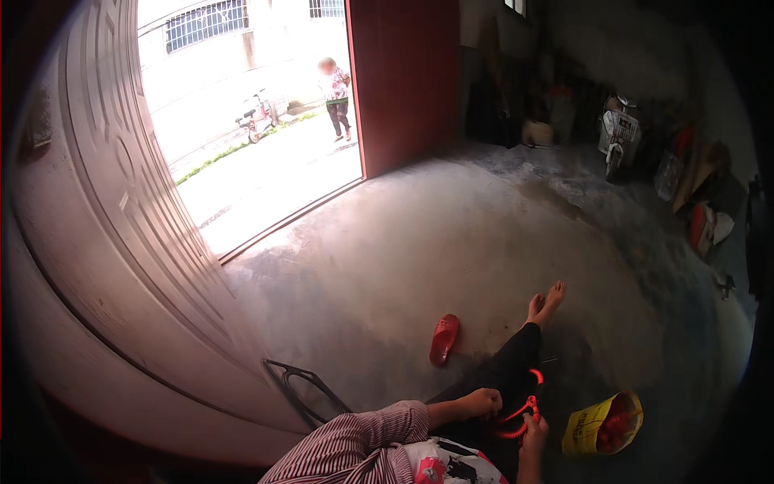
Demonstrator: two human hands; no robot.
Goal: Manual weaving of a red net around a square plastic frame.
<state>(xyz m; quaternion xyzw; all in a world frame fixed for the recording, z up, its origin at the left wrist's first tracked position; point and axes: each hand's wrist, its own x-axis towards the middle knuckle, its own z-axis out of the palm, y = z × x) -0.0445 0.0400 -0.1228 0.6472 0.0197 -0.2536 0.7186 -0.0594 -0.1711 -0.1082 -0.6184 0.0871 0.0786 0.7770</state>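
A bright red looped cord-like thing lies over my dark-trousered lap, one curved end reaching up past my knee. My right hand is closed round its lower part. Just left of the loop, my left hand is closed with its fingers drawn together. What those fingers hold, if anything, is too small to make out. To the right of my right hand stands a yellow bag, open at the top, with red things inside.
One red slipper lies on the concrete floor beyond my bare feet. A black metal frame is at my left by the door. Outside, a person is near a bicycle. A scooter stands at the back right.
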